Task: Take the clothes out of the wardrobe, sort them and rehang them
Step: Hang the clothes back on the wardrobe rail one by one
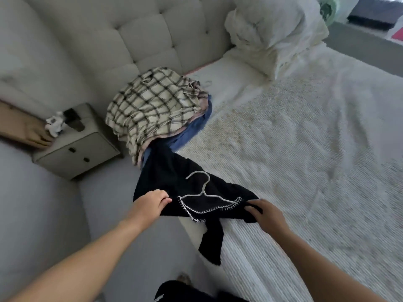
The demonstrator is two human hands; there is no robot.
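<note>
Nightstand, grey with two drawers [74, 147], standing at left of frame. Left hand [150, 201] pinching black garment with white stitched neckline [174, 184] at lower centre, grey wire hanger [204, 188] lying inside. Right hand [265, 214] gripping its other edge over white ribbed bedspread [305, 171].

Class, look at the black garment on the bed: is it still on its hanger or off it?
On it. The grey hanger's arms disappear inside the black garment's stitched neckline, only neck and hook showing.
</note>
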